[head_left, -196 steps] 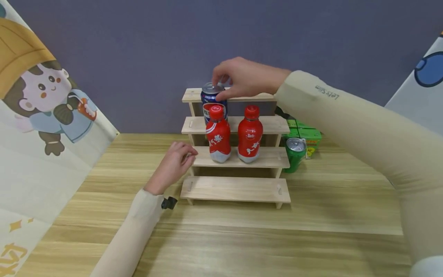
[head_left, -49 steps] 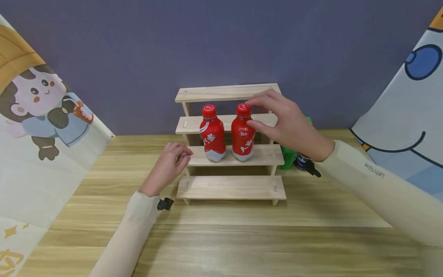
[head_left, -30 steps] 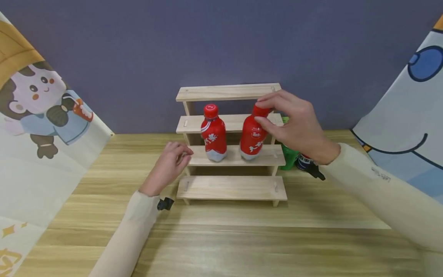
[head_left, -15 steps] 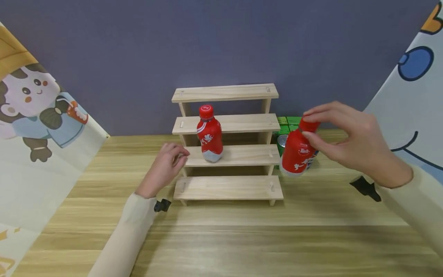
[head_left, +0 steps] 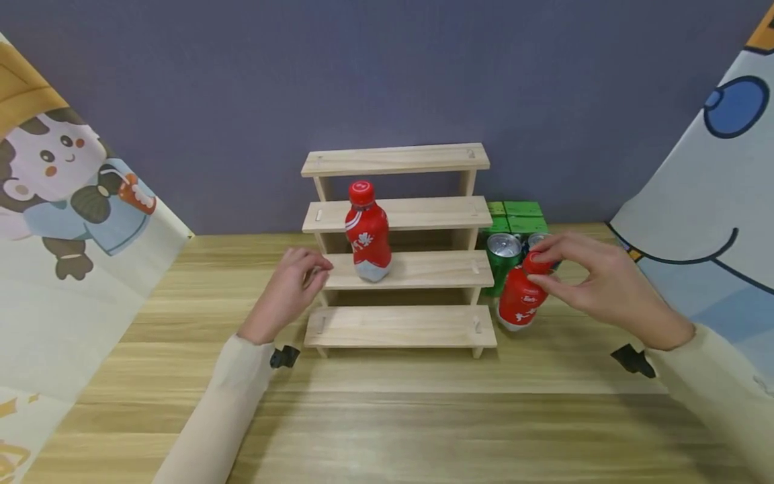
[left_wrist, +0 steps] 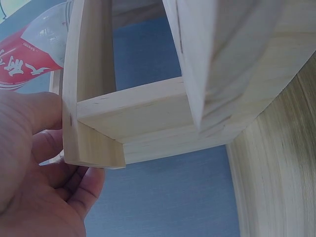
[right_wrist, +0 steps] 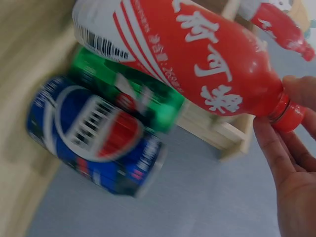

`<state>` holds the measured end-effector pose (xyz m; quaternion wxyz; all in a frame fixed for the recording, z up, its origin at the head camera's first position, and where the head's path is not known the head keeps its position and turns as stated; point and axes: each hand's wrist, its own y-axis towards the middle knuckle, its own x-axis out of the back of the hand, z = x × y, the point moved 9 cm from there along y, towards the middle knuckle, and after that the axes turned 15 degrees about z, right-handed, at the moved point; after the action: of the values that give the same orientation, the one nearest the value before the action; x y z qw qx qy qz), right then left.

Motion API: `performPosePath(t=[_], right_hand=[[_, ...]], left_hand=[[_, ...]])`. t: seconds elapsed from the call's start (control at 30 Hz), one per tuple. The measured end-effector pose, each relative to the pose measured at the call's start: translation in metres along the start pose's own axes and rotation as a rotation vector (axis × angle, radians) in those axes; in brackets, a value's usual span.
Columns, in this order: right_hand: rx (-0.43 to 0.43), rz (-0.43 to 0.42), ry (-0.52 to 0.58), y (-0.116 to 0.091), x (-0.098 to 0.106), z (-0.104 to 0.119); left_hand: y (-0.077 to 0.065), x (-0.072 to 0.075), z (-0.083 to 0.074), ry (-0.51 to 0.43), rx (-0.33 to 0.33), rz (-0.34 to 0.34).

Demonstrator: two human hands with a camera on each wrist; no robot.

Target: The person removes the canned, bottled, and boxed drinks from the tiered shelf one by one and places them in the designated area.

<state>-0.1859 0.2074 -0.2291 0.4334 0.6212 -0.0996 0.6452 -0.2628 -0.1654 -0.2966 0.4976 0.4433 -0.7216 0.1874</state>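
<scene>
My right hand (head_left: 605, 286) pinches the red cap of a small red-and-white drink bottle (head_left: 521, 296), which tilts slightly just right of the stepped wooden rack (head_left: 399, 327). In the right wrist view, thumb and fingers close round the bottle's neck and cap, with its red label (right_wrist: 197, 54) facing the camera. A matching red bottle (head_left: 368, 238) stands upright on the rack's second step from the bottom. At that step's left end, my left hand (head_left: 288, 289) holds the board; in the left wrist view its fingers (left_wrist: 47, 112) bend about the board's end (left_wrist: 71, 123).
Behind the held bottle stand a green can (head_left: 503, 259) and a blue can (right_wrist: 94, 136), the latter mostly hidden in the head view. Green boxes (head_left: 523, 214) sit farther back beside the rack. A grey-blue wall (head_left: 393, 74) rises behind; printed panels flank the table.
The blue can has gone from the rack to the table's right. My right hand has lifted the right-hand bottle off its step, carried it right, then lowered it. My left hand stays put.
</scene>
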Motion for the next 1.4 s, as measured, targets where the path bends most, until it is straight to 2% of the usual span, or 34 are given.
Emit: performPosePath(t=[0.17, 0.33, 0.53, 0.77, 0.93, 1.17, 1.23, 1.4], right_hand=[[-0.001, -0.004, 0.034, 0.002, -0.014, -0.009], [-0.06, 0.017, 0.011, 0.005, -0.021, -0.017], [-0.096, 0.048, 0.0, 0.009, -0.022, -0.022], [-0.074, 0.062, 0.015, 0.021, -0.017, -0.014], [-0.028, 0.03, 0.033, 0.038, -0.005, 0.009], [0.174, 0.005, 0.09, 0.091, 0.01, 0.071], [0.202, 0.028, 0.08, 0.108, 0.009, 0.086], [0.209, 0.136, 0.029, 0.15, -0.001, 0.111]], left_hand=[[0.001, 0.0, -0.001, 0.0, -0.006, -0.002], [0.001, 0.0, -0.002, -0.003, -0.002, 0.001], [0.002, 0.001, -0.003, -0.001, 0.0, 0.002], [0.001, 0.001, 0.0, -0.003, 0.017, 0.006], [0.001, -0.001, 0.001, -0.004, 0.019, 0.011], [0.0, 0.0, 0.002, -0.005, 0.025, 0.009], [0.0, 0.0, 0.002, -0.006, 0.023, 0.009], [0.0, 0.0, 0.001, -0.008, 0.014, 0.006]])
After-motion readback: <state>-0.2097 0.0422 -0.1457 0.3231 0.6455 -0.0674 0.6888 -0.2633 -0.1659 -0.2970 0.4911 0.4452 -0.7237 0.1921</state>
